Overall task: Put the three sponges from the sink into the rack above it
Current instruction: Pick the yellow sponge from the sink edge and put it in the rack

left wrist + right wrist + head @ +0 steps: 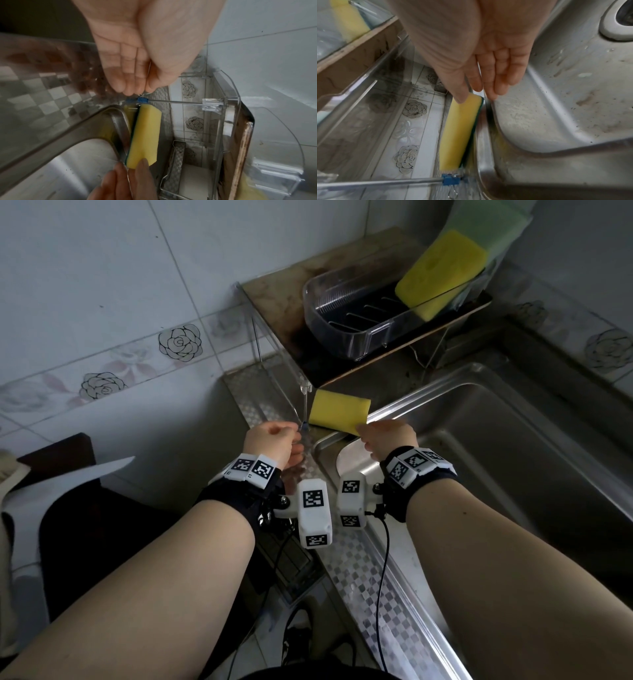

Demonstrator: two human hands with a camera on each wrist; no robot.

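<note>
A steel sink (496,440) fills the lower right of the head view, its rim running toward 5 o'clock. Above it, at 1 o'clock, a worn shelf board on thin legs carries a clear plastic rack (349,313). A yellow sponge in the rack (442,272) leans at the rack's right end, with a pale green sponge (489,224) behind it at 1 o'clock.

A second yellow sponge (339,412), green-backed, is held over the sink's left rim, below the shelf's near corner. The right hand (387,440) pinches its near end between thumb and fingers. At 9 o'clock from it, the left hand (274,443) is a curled grip pinching a small blue clip (142,100) on a thin metal rod (175,102), touching the sponge's far end.
</note>
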